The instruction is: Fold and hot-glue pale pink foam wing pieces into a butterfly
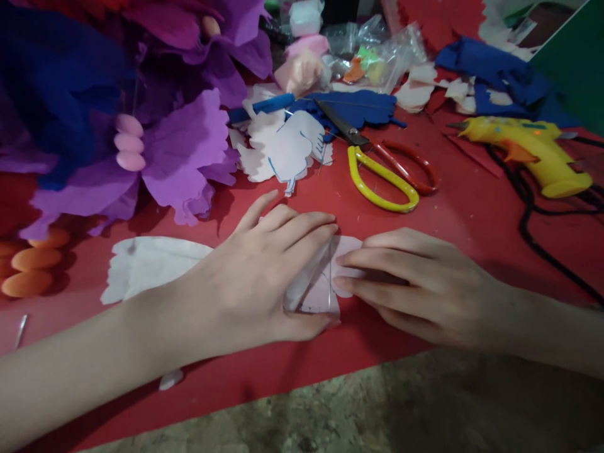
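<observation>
My left hand [255, 277] lies on a small pale pink paper petal [316, 283] on the red sheet [264, 371], fingers stretched over it and thumb under its lower edge. My right hand [415, 283] comes in from the right, its fingertips pressed together on the same petal's right side. A thin wire seems to run along the petal's middle. A second white petal cut-out [146, 264] lies flat beside my left wrist.
Yellow-and-red scissors [377, 167] and a yellow glue gun [533, 151] with black cord lie behind my hands. A stack of white petal cut-outs [283, 145], purple and blue paper flowers [179, 145], orange foam ovals [33, 264], blue paper scraps and plastic bags fill the back.
</observation>
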A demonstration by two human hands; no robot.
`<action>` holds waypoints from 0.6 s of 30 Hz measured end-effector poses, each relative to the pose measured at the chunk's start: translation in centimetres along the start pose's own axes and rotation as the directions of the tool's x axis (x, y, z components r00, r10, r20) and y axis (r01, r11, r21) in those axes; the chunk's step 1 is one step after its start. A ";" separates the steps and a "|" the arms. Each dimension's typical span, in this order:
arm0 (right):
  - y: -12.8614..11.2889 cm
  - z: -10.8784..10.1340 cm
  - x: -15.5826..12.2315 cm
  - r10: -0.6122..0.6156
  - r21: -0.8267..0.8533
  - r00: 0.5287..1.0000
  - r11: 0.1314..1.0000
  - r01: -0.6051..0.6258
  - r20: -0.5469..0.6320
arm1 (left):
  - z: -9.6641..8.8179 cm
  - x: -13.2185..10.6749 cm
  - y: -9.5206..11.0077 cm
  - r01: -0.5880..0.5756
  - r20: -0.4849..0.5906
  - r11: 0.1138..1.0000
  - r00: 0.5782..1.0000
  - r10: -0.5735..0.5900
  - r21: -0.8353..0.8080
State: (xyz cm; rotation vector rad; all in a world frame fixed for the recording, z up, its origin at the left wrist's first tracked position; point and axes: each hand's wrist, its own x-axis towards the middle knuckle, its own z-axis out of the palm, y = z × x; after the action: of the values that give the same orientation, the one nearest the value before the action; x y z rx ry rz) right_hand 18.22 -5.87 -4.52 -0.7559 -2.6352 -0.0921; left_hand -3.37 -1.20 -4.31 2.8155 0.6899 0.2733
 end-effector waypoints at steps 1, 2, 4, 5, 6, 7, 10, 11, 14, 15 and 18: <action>0.0 0.0 0.0 0.000 0.000 1.000 1.000 0.000 -0.002 | 0.0 0.0 0.0 0.000 0.002 1.000 1.000 0.000 -0.004; 0.0 0.0 0.0 -0.001 -0.001 1.000 1.000 0.001 -0.002 | -0.1 0.0 0.0 -0.006 0.002 1.000 1.000 0.006 -0.007; 0.0 0.0 0.0 -0.007 -0.001 1.000 1.000 0.007 -0.008 | -0.1 -0.1 0.0 -0.021 -0.007 1.000 1.000 0.021 -0.003; 0.0 0.0 0.0 -0.008 0.001 1.000 1.000 0.008 -0.010 | -0.1 -0.1 0.0 -0.025 -0.011 1.000 1.000 0.025 0.003; 0.0 0.0 0.0 -0.006 0.001 1.000 1.000 0.006 -0.019 | -0.1 -0.1 0.0 -0.027 -0.014 1.000 1.000 0.027 0.009; 0.0 0.0 0.0 -0.003 0.002 1.000 1.000 0.003 -0.022 | -0.1 -0.1 0.0 -0.029 -0.017 0.999 0.999 0.029 0.014; 0.0 0.0 0.0 0.000 -0.001 1.000 1.000 0.000 -0.025 | -0.1 -0.1 0.0 -0.032 -0.016 0.999 0.999 0.032 0.021; 0.0 -0.1 0.0 0.000 -0.005 1.000 1.000 0.000 -0.028 | -0.1 -0.1 0.0 -0.031 -0.013 0.999 0.999 0.031 0.023; 0.0 -0.1 0.0 -0.007 -0.010 1.000 1.000 0.007 -0.020 | -0.1 -0.1 0.0 -0.034 -0.014 0.999 0.999 0.035 0.035; 0.0 0.0 0.0 -0.007 -0.011 1.000 1.000 0.006 -0.016 | -0.1 -0.1 0.0 -0.035 -0.017 0.999 0.999 0.036 0.038; -0.1 0.0 0.0 -0.004 -0.008 1.000 1.000 0.004 -0.014 | -0.1 -0.1 0.0 -0.031 -0.022 0.999 0.999 0.032 0.037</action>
State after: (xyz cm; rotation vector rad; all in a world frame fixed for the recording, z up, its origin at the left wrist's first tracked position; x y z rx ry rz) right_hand 18.19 -5.94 -4.53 -0.7498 -2.6247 -0.1092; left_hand -3.51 -1.23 -4.28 2.8641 0.6622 0.3022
